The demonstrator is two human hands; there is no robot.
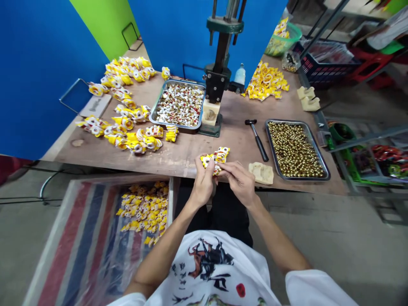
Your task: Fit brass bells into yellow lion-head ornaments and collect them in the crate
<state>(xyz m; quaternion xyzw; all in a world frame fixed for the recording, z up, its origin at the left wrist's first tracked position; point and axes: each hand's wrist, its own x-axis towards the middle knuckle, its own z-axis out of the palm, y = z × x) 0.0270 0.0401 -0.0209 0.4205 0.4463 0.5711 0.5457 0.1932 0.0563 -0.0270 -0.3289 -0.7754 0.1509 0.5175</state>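
Observation:
My left hand [204, 182] is closed round a yellow-and-white figure piece [207, 160] at the front edge of the wooden table [178, 159]. My right hand [239, 180] is pinched against the same piece from the right, its fingertips partly hidden. A second yellow part [222, 154] shows just above, touching or joined to the first; I cannot tell which. To the right of my hands lies a cream mould block [261, 173]. Behind it rests a black hammer [258, 140], left of a metal tray of gold beads [295, 148].
A green press [218, 76] stands at the back, beside a tray of small white-and-red parts [180, 105]. Yellow figures [127, 138] crowd the left side, with yellow pieces [266, 83] at the back right. An open box [76, 238] is below left.

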